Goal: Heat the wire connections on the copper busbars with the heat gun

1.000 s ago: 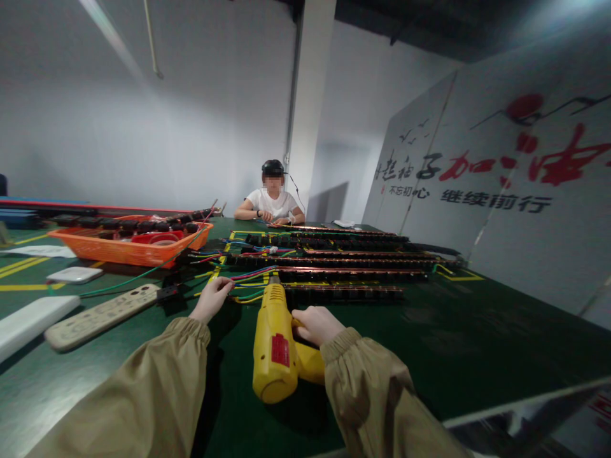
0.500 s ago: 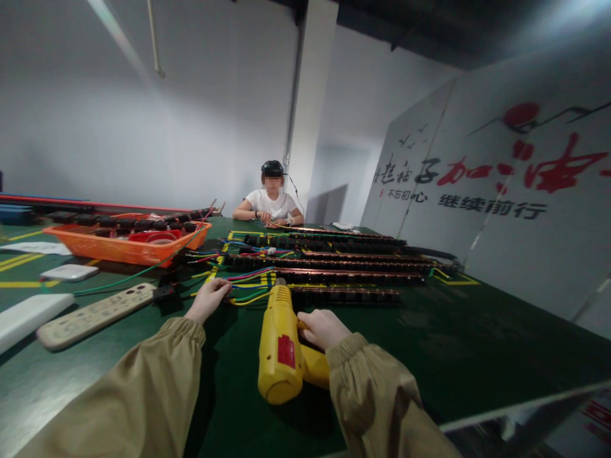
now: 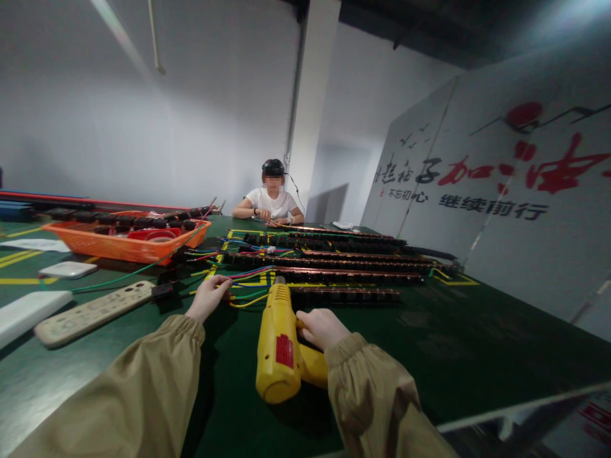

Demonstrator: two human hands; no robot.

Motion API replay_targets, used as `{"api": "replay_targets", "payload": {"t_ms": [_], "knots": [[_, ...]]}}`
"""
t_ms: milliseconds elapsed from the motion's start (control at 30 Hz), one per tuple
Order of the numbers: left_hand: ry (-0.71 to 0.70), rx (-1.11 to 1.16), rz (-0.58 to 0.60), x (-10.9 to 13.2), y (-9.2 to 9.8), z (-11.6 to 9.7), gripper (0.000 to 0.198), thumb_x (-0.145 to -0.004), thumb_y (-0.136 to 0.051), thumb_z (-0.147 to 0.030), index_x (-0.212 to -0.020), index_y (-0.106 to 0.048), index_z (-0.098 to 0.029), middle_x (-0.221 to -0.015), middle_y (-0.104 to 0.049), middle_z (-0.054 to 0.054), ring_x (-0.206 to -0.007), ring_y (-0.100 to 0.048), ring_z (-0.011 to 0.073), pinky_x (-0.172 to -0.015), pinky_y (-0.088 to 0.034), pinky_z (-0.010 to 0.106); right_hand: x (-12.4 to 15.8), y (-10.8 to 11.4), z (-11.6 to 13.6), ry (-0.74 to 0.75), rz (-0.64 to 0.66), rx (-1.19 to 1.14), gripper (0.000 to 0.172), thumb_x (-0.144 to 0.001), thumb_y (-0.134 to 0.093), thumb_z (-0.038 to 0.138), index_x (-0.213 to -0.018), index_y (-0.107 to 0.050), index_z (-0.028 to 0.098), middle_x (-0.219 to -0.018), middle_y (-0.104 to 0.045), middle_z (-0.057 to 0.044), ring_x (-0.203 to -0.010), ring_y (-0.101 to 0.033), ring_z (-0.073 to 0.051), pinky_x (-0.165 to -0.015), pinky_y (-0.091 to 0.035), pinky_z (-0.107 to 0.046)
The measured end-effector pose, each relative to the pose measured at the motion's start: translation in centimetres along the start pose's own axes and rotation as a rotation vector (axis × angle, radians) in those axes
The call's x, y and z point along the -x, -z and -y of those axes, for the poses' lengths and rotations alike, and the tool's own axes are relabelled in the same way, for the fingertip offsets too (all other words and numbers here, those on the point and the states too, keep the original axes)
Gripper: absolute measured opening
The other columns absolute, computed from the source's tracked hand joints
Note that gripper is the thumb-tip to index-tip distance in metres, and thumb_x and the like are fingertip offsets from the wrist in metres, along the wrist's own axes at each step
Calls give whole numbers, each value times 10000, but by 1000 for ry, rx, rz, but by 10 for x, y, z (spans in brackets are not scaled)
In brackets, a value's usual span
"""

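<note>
My right hand (image 3: 322, 327) is wrapped round the handle of a yellow heat gun (image 3: 278, 350), whose metal nozzle points away from me toward the wires. My left hand (image 3: 210, 298) is closed in a pinch at the ends of the coloured wires (image 3: 248, 296); yellow, green, blue and red strands run from there to the right. Just beyond the nozzle lie long black bars with copper strips (image 3: 353, 273), side by side across the table. The fingertips of my left hand partly hide which wires they grip.
An orange basket (image 3: 119, 248) holding black parts stands at the left. Nearer are a beige power strip (image 3: 95, 315), a white flat box (image 3: 33, 315) and a smaller white device (image 3: 69, 270). Across the green table (image 3: 458, 337) sits a person (image 3: 272, 202) with both hands at wires.
Both my hands and the heat gun stay nearly where they were. The view has shifted very slightly. The person opposite has moved a hand a little.
</note>
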State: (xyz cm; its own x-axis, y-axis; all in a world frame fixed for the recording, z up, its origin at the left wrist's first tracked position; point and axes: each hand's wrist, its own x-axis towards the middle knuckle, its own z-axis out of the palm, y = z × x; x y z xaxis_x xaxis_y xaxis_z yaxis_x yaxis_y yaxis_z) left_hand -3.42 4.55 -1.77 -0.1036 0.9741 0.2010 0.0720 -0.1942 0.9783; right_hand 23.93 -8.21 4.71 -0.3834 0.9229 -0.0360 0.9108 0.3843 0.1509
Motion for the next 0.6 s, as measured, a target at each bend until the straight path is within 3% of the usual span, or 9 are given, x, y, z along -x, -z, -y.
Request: {"api": "replay_targets", "payload": {"t_ms": [200, 467, 600], "knots": [[-86, -116, -32, 4, -1, -2, 382, -639, -588, -479, -819, -590, -142, -784, -620, 39, -543, -614, 151, -488, -482, 248, 1, 2, 2, 1, 1, 14, 259, -904, -487, 365, -1009, -565, 142, -886, -597, -23, -800, -583, -135, -759, -485, -340], [-72, -121, -45, 4, -1, -4, 375, -626, -611, -473, -796, -597, -138, -688, -605, 24, -528, -604, 156, -476, -476, 251, 0, 0, 0, -1, -16, 3, 255, -901, -490, 366, -993, -566, 140, -858, -596, -17, -796, -584, -137, -762, -481, -342], [-85, -142, -51, 2, 0, -2, 390, -628, -600, -493, -802, -601, -144, -733, -619, 37, -541, -609, 161, -483, -479, 262, 1, -2, 1, 10, -11, -9, 249, -905, -484, 359, -992, -569, 142, -854, -602, -18, -796, -587, -137, -765, -480, -342]]}}
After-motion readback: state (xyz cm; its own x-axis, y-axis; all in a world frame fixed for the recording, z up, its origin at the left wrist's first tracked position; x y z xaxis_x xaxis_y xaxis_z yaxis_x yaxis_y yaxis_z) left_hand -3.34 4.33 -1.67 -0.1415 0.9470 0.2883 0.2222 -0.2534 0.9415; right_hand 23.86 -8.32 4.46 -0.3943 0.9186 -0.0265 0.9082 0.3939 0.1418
